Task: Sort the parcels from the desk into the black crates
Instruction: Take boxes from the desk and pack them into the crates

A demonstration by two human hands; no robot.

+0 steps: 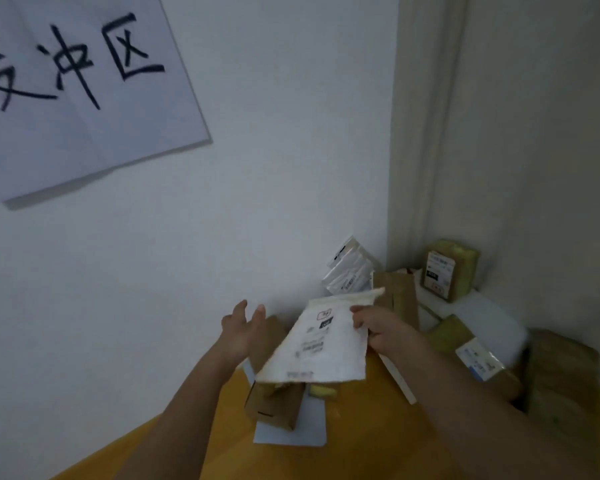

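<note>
My right hand pinches the right edge of a white padded mailer with a printed label, held tilted above the yellow desk. Just left of the mailer, my left hand hovers with its fingers spread and touches nothing. Under the mailer lies a small brown cardboard box on a flat white envelope. More parcels crowd the desk's far right corner: brown boxes, a labelled box and clear bagged packets. No black crate is in view.
A white wall runs along the desk's left side, with a paper sign bearing handwritten characters. A beige curtain hangs behind the parcel pile. A large white parcel sits under the labelled box.
</note>
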